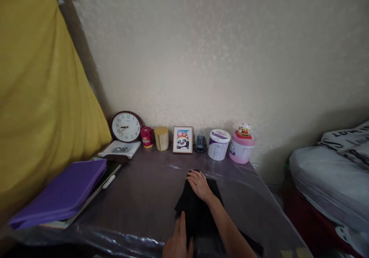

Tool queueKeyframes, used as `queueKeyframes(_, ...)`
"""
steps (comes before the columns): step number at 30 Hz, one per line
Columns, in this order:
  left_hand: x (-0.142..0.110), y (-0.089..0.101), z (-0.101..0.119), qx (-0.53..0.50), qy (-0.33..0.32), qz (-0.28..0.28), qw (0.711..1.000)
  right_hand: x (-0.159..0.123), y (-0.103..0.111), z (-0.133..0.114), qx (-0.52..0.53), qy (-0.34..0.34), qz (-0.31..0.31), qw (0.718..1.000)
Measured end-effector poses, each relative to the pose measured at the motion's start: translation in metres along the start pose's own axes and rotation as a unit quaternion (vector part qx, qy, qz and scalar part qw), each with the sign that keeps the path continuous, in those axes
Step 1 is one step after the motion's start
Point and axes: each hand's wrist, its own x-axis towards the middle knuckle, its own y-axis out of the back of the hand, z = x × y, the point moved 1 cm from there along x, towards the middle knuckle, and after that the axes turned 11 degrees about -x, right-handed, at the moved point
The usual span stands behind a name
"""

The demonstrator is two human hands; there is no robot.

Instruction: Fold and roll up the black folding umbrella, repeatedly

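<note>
A piece of black cloth [196, 215] lies on the dark, plastic-covered table [138, 196] in front of me. It looks folded, and a narrow dark strip [250, 242] stretches out towards the lower right; I cannot tell what kind of item it is. My right hand [199, 184] rests flat on the far end of the cloth, palm down with the fingers stretched out. At the near left edge is my left hand [177, 238], its index finger extended along the cloth and its thumb apart. The right forearm covers part of the cloth.
Along the wall stand a clock [126, 126], a red can [147, 138], a yellow-lidded container [162, 138], a panda picture frame [182, 139], a small dark device [200, 144], a white-purple tin [218, 145] and a pink tin [241, 150] bearing a cat figurine [244, 129]. Purple folders [63, 190] lie left.
</note>
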Motion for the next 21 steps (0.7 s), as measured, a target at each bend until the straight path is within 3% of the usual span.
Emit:
queueKeyframes(6,0.001,0.0,0.001,-0.022,0.014,0.006,1.0,0.02,-0.013,0.015,-0.017,-0.122,-0.001,0.992)
queueKeyframes(10,0.0,0.002,0.001,-0.021,-0.003,0.014,1.0,0.018,-0.004,0.029,-0.021,-0.206,0.023,0.978)
queueKeyframes(16,-0.005,0.009,-0.002,-0.05,-0.049,0.021,0.997,-0.042,0.035,0.055,-0.005,-0.303,0.061,0.951)
queueKeyframes(21,-0.008,0.011,-0.004,-0.084,-0.069,0.055,0.993,-0.092,0.053,0.04,0.053,-0.333,0.051,0.94)
